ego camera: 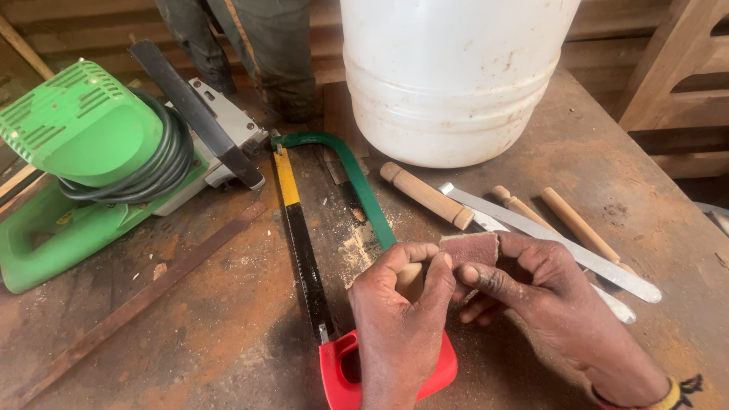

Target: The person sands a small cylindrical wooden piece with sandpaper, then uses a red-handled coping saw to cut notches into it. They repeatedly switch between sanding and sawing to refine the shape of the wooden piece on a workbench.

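My left hand (402, 319) is closed around a small light wooden piece (411, 279), of which only the end shows between thumb and fingers. My right hand (543, 300) pinches a reddish-brown piece of sandpaper (469, 247) against that wooden piece. Both hands hover just above the red handle (342, 372) of a bow saw (304, 250), whose green frame (357, 178) and black-and-yellow blade run away from me on the workbench (190, 304).
A green electric power tool (83, 152) with a coiled black cord lies at the left. A large white plastic drum (456, 76) stands at the back. Wooden-handled chisels (531, 228) lie right of the saw. A rusty metal strip (144, 296) crosses the left. Someone's legs (243, 45) stand behind.
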